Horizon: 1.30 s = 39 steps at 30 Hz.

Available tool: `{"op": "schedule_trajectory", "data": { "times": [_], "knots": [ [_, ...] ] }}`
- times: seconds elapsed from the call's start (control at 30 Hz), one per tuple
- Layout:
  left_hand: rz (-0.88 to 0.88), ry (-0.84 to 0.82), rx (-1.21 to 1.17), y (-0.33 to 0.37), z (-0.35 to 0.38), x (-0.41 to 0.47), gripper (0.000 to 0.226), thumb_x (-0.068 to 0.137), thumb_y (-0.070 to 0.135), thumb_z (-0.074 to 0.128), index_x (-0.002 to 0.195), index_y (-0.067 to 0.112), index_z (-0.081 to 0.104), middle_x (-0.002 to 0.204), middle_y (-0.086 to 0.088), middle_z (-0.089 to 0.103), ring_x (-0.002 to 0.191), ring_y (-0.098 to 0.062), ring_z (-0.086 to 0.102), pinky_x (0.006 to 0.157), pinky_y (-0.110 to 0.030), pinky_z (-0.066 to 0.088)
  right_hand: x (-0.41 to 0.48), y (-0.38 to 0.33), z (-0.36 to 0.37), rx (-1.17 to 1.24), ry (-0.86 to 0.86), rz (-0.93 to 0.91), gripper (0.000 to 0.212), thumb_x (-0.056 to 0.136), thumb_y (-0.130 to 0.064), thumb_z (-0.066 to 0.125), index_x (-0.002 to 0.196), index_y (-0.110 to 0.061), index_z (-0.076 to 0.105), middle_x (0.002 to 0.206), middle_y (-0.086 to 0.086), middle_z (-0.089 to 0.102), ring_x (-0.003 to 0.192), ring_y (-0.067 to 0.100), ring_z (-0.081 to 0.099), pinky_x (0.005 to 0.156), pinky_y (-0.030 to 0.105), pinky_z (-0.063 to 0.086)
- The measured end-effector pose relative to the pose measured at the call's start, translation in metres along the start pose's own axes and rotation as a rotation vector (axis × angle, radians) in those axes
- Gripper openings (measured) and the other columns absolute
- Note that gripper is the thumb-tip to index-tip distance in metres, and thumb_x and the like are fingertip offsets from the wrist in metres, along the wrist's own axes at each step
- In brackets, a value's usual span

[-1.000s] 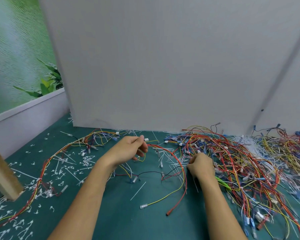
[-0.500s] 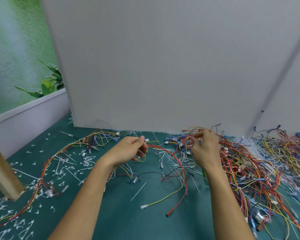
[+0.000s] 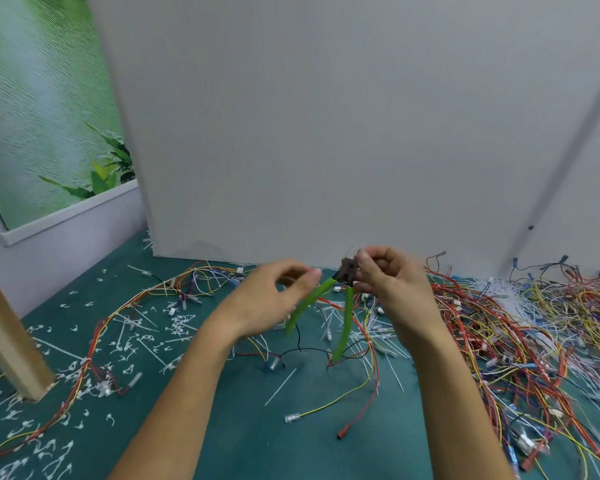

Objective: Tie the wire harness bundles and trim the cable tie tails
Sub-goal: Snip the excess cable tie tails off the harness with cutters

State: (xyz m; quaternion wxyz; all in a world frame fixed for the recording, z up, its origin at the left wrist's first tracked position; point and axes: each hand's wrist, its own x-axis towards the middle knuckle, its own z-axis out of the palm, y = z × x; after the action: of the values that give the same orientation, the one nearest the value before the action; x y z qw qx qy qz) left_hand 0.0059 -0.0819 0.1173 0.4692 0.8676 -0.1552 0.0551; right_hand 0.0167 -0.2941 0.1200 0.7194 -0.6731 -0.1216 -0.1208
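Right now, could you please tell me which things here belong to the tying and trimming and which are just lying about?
In use: green-handled cutters, pinched at the head by the right hand; left hand beside one handle; wire harness below them; wire pile at right.
Lying about: trimmed tie tails; wooden post; grey partition.

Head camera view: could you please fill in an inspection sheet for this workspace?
Surface: teal table mat, wires spread across it.
Job's things: green-handled cutters held above the mat; loose cable tie lying on it.
Clutter: trimmed tie tails scattered, thickest at left.
Hands: right hand pinches the cutters' head; left hand beside one handle, grip unclear.
Cables: tangled wire harness pile at right; single harness along the left.
Surroundings: grey partition behind; wooden post left.
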Motion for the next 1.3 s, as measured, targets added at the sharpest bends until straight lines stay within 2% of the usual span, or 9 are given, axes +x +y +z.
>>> {"op": "schedule_trajectory", "data": {
  "times": [0.17, 0.37, 0.47, 0.53, 0.73, 0.87, 0.97, 1.1, 1.3],
  "knots": [
    [0.092, -0.195, -0.209, 0.013, 0.013, -0.005, 0.025, 0.106, 0.023, 0.048, 0.091, 0.008, 0.061, 0.076, -0.008, 0.069, 0.072, -0.025, 0.071, 0.072, -0.038, 0.056, -0.006, -0.005, 0.019, 0.117, -0.072, 0.017, 0.011, 0.099, -0.014, 0.065, 0.108, -0.008, 0.068, 0.090, 0.005, 0.078, 0.083, 0.018, 0.075, 0.069, 0.026, 0.061],
    [0.107, -0.092, -0.483, 0.018, 0.013, -0.007, 0.036, 0.104, 0.026, 0.047, 0.101, -0.008, 0.057, 0.068, -0.004, 0.052, 0.065, -0.020, 0.056, 0.065, -0.034, 0.051, -0.010, 0.003, 0.026, 0.089, -0.350, 0.084, 0.071, 0.092, -0.048, 0.075, 0.151, -0.018, 0.048, 0.121, -0.003, 0.072, 0.113, 0.015, 0.068, 0.107, 0.037, 0.050],
    [0.147, -0.014, -0.415, 0.021, 0.015, -0.007, 0.039, 0.100, 0.036, 0.053, 0.105, 0.000, 0.067, 0.089, -0.022, 0.064, 0.082, -0.022, 0.060, 0.078, -0.049, 0.054, -0.019, 0.014, 0.039, 0.139, -0.553, 0.165, 0.042, 0.091, -0.050, 0.071, 0.124, -0.023, 0.067, 0.111, 0.001, 0.072, 0.108, 0.017, 0.066, 0.101, 0.039, 0.054],
    [0.216, 0.042, -0.239, 0.020, 0.011, -0.007, 0.018, 0.099, 0.036, 0.061, 0.098, 0.024, 0.074, 0.091, -0.006, 0.066, 0.084, -0.012, 0.063, 0.080, -0.042, 0.055, -0.023, 0.012, 0.044, 0.236, -0.607, 0.181, 0.019, 0.103, -0.034, 0.059, 0.115, -0.030, 0.073, 0.118, 0.000, 0.073, 0.108, 0.017, 0.069, 0.089, 0.034, 0.058],
    [0.098, 0.079, 0.028, 0.000, -0.024, -0.007, 0.044, 0.077, 0.055, 0.080, 0.117, 0.039, 0.071, 0.107, 0.022, 0.066, 0.103, 0.007, 0.055, 0.084, -0.010, 0.039, -0.017, 0.013, 0.044, 0.321, -0.647, 0.348, 0.055, 0.104, -0.049, 0.043, 0.126, -0.002, 0.059, 0.105, 0.030, 0.071, 0.093, 0.042, 0.071, 0.071, 0.037, 0.055],
    [-0.056, 0.133, -0.119, -0.032, -0.050, -0.003, 0.033, 0.088, 0.056, 0.067, 0.105, 0.029, 0.076, 0.098, 0.019, 0.075, 0.088, 0.007, 0.065, 0.072, -0.008, 0.045, -0.010, 0.010, 0.040, 0.553, -0.409, 0.496, 0.055, 0.103, -0.053, 0.042, 0.112, 0.000, 0.056, 0.094, 0.026, 0.067, 0.093, 0.047, 0.073, 0.082, 0.051, 0.063],
    [-0.298, 0.197, 0.090, -0.071, -0.058, 0.004, 0.027, 0.093, 0.048, 0.066, 0.103, 0.025, 0.076, 0.095, 0.013, 0.075, 0.091, -0.007, 0.066, 0.081, -0.024, 0.048, -0.001, 0.012, 0.032, 0.830, -0.152, 0.557, 0.048, 0.101, -0.056, 0.048, 0.087, -0.010, 0.051, 0.073, 0.009, 0.051, 0.060, 0.027, 0.064, 0.059, 0.039, 0.061],
    [-0.505, -0.106, 0.248, -0.107, -0.050, 0.005, 0.031, 0.092, 0.050, 0.067, 0.098, 0.021, 0.078, 0.096, 0.005, 0.073, 0.090, -0.013, 0.067, 0.087, -0.032, 0.050, 0.006, 0.020, 0.022, 0.906, 0.000, 0.568, 0.049, 0.098, -0.047, 0.056, 0.062, -0.018, 0.040, 0.052, -0.005, 0.023, 0.037, 0.010, 0.026, 0.034, 0.023, 0.028],
    [-0.463, -0.177, 0.295, -0.104, -0.037, 0.011, 0.014, 0.092, 0.032, 0.074, 0.097, 0.021, 0.081, 0.094, 0.004, 0.077, 0.093, -0.014, 0.070, 0.091, -0.033, 0.054, 0.006, 0.024, 0.022, 0.979, -0.064, 0.571, 0.033, 0.099, -0.032, 0.057, 0.072, -0.014, 0.051, 0.061, -0.002, 0.038, 0.051, 0.014, 0.043, 0.054, 0.029, 0.047]
  ]
}}
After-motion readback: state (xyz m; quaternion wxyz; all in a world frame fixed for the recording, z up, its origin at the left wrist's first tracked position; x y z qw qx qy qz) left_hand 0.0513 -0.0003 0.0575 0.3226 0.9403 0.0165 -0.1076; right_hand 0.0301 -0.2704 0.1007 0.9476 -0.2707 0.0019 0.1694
